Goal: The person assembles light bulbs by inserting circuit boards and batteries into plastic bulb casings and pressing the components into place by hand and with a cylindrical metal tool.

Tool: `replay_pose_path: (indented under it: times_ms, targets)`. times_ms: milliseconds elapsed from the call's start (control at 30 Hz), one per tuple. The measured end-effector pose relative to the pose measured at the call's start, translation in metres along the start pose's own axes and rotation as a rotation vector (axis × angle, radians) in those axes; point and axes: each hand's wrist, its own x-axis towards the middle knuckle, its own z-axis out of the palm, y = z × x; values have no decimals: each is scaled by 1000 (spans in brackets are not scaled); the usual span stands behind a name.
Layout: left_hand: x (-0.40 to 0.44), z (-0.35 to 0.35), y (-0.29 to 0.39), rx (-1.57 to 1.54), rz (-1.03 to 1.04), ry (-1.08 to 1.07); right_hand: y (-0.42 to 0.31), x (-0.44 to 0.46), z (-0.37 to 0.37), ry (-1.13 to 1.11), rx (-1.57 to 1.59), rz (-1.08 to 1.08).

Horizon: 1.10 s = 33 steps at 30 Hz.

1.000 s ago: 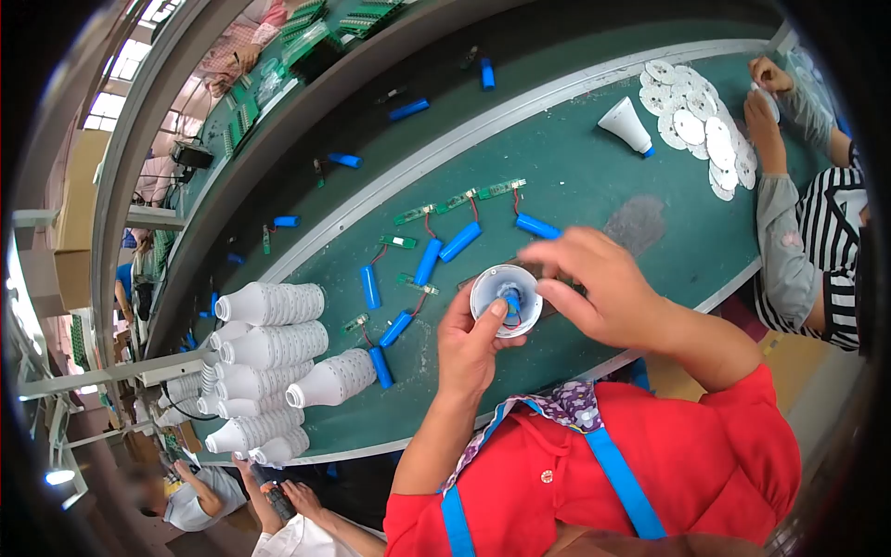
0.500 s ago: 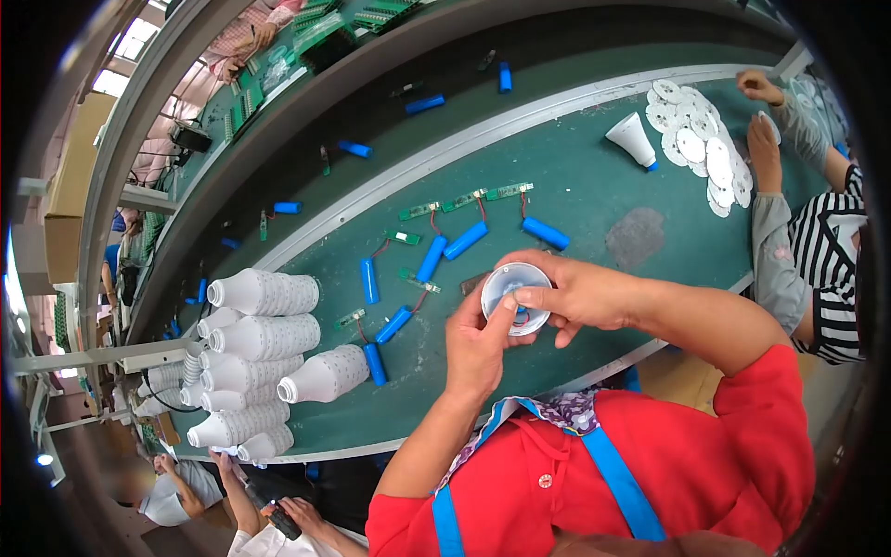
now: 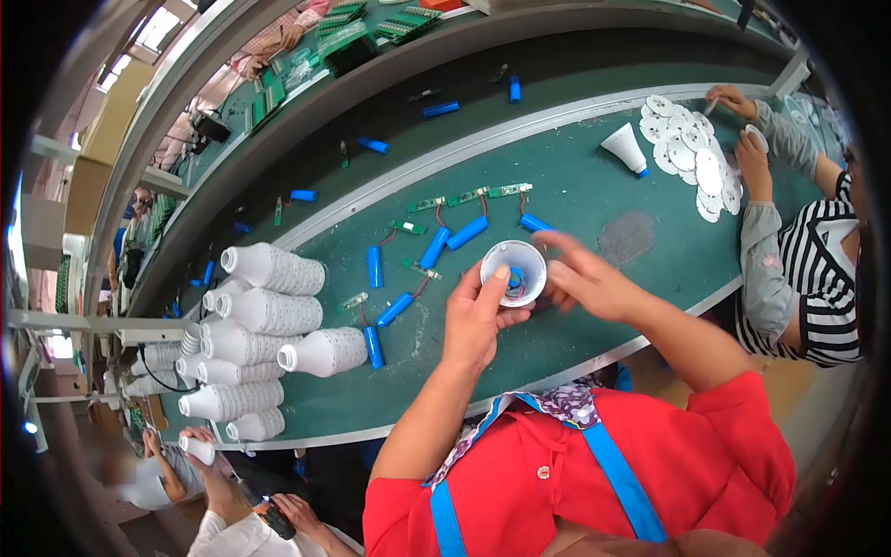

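My left hand (image 3: 471,325) is closed around a white cone-shaped bulb housing (image 3: 531,260), its wide mouth facing up and the thumb reaching over the rim. Inside the housing a blue battery (image 3: 514,278) and a bit of red wire show. Just right of the rim is my right hand (image 3: 594,283), fingers apart and slightly blurred, with nothing visible in it. Beyond my hands lie several blue batteries (image 3: 467,233) wired to small green circuit boards (image 3: 467,197). One battery (image 3: 535,223) is close to my right fingertips.
Stacked white housings (image 3: 269,314) stand at left. Another housing (image 3: 625,148) and a pile of white discs (image 3: 682,139) lie at right, near a co-worker's hands (image 3: 754,162). A dark conveyor (image 3: 316,167) carries more batteries behind a metal rail. At lower left another person holds a power driver (image 3: 276,520).
My right hand has drawn away from the housing to the right, its fingers spreading. My left hand still holds the housing. The co-worker's hand at right has moved onto the discs.
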Motion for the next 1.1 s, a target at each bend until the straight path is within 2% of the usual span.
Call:
replay_pose_path:
  times_ms: [33, 67, 133, 233, 267, 367, 467, 567, 667, 767, 867, 967, 1100]
  targets:
    - [-1, -1, 3, -45, -13, -19, 15, -10, -6, 142, -170, -152]
    - [-3, -2, 4, -86, -26, -41, 31, -20, -13, 234, -473, -256]
    - [-4, -4, -5, 52, 177, -85, 57, -33, -23, 431, -1071, -463]
    - [0, -2, -19, 296, 409, -54, 77, -35, -18, 261, -1116, -309]
    - [2, -2, -22, 378, 480, -19, 80, -34, -18, 294, -1123, -347]
    - [9, -5, -27, 659, 604, 82, 83, -29, -23, 516, -737, -486]
    - [8, -10, -25, 784, 542, 88, 7, -34, -29, 495, -715, -694]
    - [13, -12, -31, 750, 679, 116, -44, -29, -15, 359, -709, -886]
    - [10, -10, -29, 763, 668, 131, -56, -15, 3, 297, -777, -890]
    - [7, -11, -26, 784, 542, 122, -68, -10, 7, 294, -861, -924]
    - [4, -11, -22, 836, 543, 138, -81, -15, 12, 398, -842, -1043]
    - [4, -9, -24, 858, 664, 170, -62, -4, 14, 226, -1024, -825]
    - [12, -15, -32, 807, 690, 146, -84, -9, 6, 308, -893, -948]
